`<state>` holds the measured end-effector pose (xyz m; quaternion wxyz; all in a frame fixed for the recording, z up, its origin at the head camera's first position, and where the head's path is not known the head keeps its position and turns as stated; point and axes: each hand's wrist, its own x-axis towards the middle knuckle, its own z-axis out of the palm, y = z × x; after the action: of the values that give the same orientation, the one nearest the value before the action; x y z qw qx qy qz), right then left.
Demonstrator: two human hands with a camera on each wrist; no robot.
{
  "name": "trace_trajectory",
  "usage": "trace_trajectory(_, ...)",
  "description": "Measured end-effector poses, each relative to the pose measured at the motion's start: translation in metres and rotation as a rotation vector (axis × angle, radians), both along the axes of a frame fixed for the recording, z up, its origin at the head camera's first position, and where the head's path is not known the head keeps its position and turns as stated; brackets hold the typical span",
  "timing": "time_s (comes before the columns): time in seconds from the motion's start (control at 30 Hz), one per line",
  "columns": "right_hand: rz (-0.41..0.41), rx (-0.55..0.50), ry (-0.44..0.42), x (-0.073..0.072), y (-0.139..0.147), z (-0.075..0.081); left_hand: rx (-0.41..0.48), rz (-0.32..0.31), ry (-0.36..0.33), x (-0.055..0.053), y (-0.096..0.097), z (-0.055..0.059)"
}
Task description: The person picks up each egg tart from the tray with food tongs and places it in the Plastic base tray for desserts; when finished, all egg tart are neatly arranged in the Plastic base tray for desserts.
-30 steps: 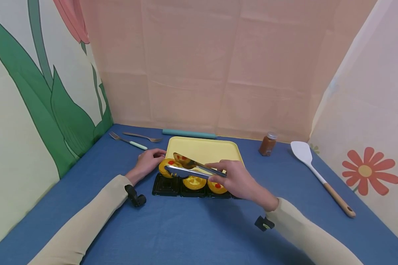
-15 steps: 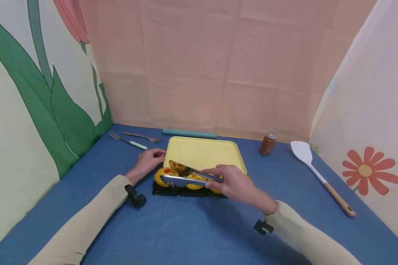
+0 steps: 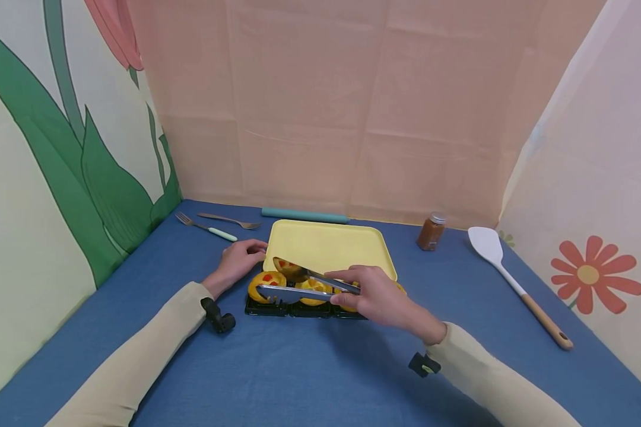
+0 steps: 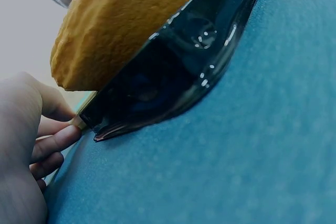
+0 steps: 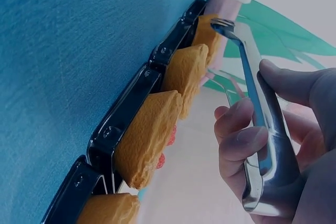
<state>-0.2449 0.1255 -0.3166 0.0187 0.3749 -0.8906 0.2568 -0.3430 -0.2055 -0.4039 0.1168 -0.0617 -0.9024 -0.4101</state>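
In the head view my right hand [image 3: 379, 299] holds metal tongs [image 3: 304, 294], their jaws spread at the leftmost egg tart [image 3: 259, 281]. One tong arm crosses in front of this tart, the other passes over its right side. The tart has red bits on top and sits in the left end compartment of a black plastic tray [image 3: 267, 309]. More tarts fill the compartments to its right, partly behind the tongs and hand. My left hand [image 3: 241, 258] pinches the near left corner of a yellow tray [image 3: 331, 240]; the left wrist view shows thumb and forefinger [image 4: 62, 141] together there, beside the black tray's corner.
Two forks, one with a pale green handle [image 3: 223, 234] and one all metal [image 3: 246, 225], lie at the back left. A teal rod [image 3: 304, 215] lies behind the yellow tray. To the right stand a spice jar [image 3: 430, 232] and a white spatula [image 3: 486, 244] with a wooden handle.
The tongs have come down and slightly left, and the leftmost tart with them has lowered into the black tray's left compartment. My left hand has stayed in place.
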Motion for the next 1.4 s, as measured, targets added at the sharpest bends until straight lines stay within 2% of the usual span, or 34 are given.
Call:
trace_trajectory(0.2, -0.013, -0.035, -0.039, 0.0, 0.004, 0.002, 0.009, -0.007, 0.005, 0.001, 0.0, 0.0)
trace_trajectory(0.43, -0.03, -0.082, -0.035, -0.002, 0.015, 0.003, -0.005, -0.004, 0.006, 0.001, 0.0, 0.0)
trace_trajectory(0.77, -0.142, -0.084, -0.003, -0.003, 0.039, 0.002, 0.011, 0.012, -0.026, 0.001, 0.001, 0.001)
trace_trajectory(1.0, -0.247, -0.1, 0.009, -0.002, 0.072, 0.002, 0.011, 0.0, -0.021, 0.001, 0.001, 0.002)
trace_trajectory(1.4, -0.397, -0.061, 0.093, -0.003, 0.136, -0.005, 0.014, 0.006, -0.028, 0.002, 0.002, 0.001)
